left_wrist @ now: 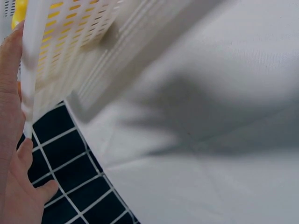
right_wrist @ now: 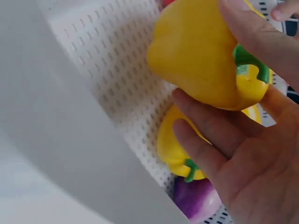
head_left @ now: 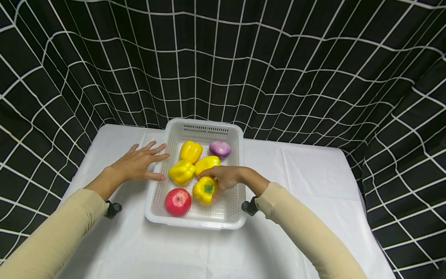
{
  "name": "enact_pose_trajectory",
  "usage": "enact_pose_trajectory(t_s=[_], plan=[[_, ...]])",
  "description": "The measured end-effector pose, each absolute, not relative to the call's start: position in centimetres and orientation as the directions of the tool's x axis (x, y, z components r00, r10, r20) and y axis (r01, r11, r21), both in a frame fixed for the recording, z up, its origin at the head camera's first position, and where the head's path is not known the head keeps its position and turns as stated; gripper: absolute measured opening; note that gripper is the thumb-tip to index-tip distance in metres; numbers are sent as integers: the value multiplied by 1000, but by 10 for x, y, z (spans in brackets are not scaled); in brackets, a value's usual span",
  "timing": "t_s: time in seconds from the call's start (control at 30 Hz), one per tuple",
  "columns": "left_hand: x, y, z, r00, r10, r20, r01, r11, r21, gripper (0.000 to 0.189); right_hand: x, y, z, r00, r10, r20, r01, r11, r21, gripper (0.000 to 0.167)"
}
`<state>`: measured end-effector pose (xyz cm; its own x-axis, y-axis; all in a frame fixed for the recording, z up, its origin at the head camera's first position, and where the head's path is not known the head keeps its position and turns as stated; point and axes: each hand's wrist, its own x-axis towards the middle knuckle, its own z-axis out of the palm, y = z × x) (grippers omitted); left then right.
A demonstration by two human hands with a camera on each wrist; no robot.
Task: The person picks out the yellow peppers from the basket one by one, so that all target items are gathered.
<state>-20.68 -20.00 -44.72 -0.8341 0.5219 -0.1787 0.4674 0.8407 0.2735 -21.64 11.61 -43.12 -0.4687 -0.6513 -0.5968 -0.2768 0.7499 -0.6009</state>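
My right hand [head_left: 227,178] holds a yellow bell pepper [head_left: 203,190] with a green stem, inside a white perforated basket [head_left: 195,223]. In the right wrist view, the thumb lies over this pepper [right_wrist: 196,51] and fingers curl beneath it. My left hand [head_left: 139,162] spreads its straight fingers at the basket's left rim; the left wrist view shows it against the rim [left_wrist: 32,60]. Three more yellow peppers, at the back [head_left: 191,151], left [head_left: 182,172] and middle [head_left: 207,162], lie in the basket. A red pomegranate [head_left: 178,202] sits front left, a purple onion-like vegetable [head_left: 220,148] back right.
The basket stands on a table with a white cloth [head_left: 296,193]. Black curtains with a white grid [head_left: 223,69] hang behind the table and at both sides. A dark wrist device [head_left: 250,206] is on the right wrist, another [head_left: 113,209] on the left.
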Motion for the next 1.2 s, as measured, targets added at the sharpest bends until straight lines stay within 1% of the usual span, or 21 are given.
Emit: enact_pose_trajectory(t_s=[0.2, 0.37, 0.5, 0.63, 0.77, 1.07, 1.2], plan=[[-206, -198, -444, -834, 521, -182, 466, 841, 274, 86, -217, 123, -418, -485, -698, -526, -350, 707, -615, 82], [-205, -197, -443, -833, 524, -177, 469, 839, 275, 86, -224, 130, -406, -505, -722, -473, -347, 672, -654, 83], [-205, -196, -443, -832, 528, -172, 474, 837, 275, 85, -229, 139, -399, -533, -756, -379, -364, 610, -704, 81], [-205, -196, -444, -831, 529, -172, 475, 836, 274, 86, -232, 150, -395, -586, -766, -265, -389, 553, -737, 79], [-205, -197, -444, -833, 528, -166, 478, 837, 268, 85, -233, 161, -388, -650, -740, -171, -399, 524, -752, 80], [-206, -198, -447, -833, 527, -167, 474, 836, 276, 87, -241, 192, -376, -774, -628, -81, -373, 556, -743, 76], [-207, -199, -448, -834, 525, -168, 472, 838, 276, 87, -244, 211, -376, -815, -578, -29, -369, 557, -744, 76]])
